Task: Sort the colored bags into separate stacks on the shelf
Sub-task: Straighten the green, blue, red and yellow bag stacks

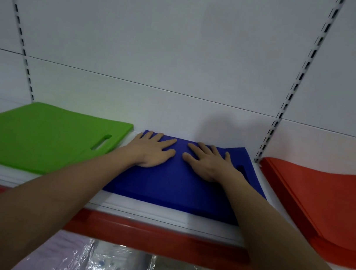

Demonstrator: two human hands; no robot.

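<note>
Left hand and right hand press flat, fingers spread, on blue bags.

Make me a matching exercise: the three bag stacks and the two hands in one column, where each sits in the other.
1. flat green fabric bag stack
2. flat blue fabric bag stack
3. flat red fabric bag stack
4. left hand and right hand

A. middle of the white shelf
B. right end
C. pressed flat on the blue stack
D. left end

Pairs: 1-D, 2-A, 3-B, 4-C

no readable text, labels or numbers on bags, shelf, wall
</note>
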